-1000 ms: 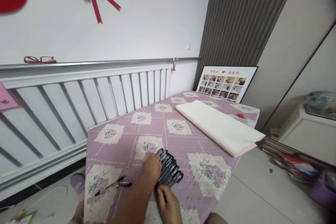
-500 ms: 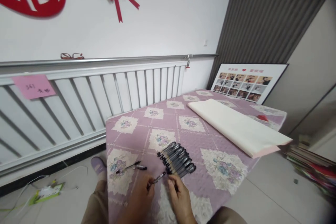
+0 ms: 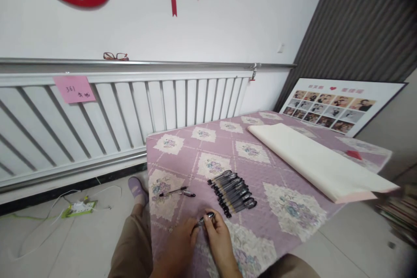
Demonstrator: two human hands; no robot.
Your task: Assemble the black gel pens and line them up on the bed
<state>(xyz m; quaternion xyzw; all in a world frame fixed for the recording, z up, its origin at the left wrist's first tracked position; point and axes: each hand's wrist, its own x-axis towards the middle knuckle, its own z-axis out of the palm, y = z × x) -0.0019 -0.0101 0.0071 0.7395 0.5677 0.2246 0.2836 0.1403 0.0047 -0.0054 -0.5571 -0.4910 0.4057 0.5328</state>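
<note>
A black-capped pen (image 3: 206,218) is held between both hands, just above the near part of the tablecloth. My left hand (image 3: 183,236) is closed around its lower left end, with most of the fingers hidden. My right hand (image 3: 217,235) pinches the upper, dark end between thumb and fingers. Beyond my hands lies a slanting row of several black gel pens (image 3: 233,192), side by side. To the left are a thin black pen part (image 3: 173,191) and a short clear-and-black piece (image 3: 188,193), which lie apart from the row.
A purple floral tablecloth (image 3: 228,156) covers the table. Folded cream paper (image 3: 306,156) lies at the right, with a photo board (image 3: 332,104) behind it. A white radiator (image 3: 169,104) runs along the wall. On the floor at the left is a power strip (image 3: 80,208).
My right hand has moved from beside the pen row to the pen in my left hand and now grips its upper end. The view has shifted, so the scene sits further right.
</note>
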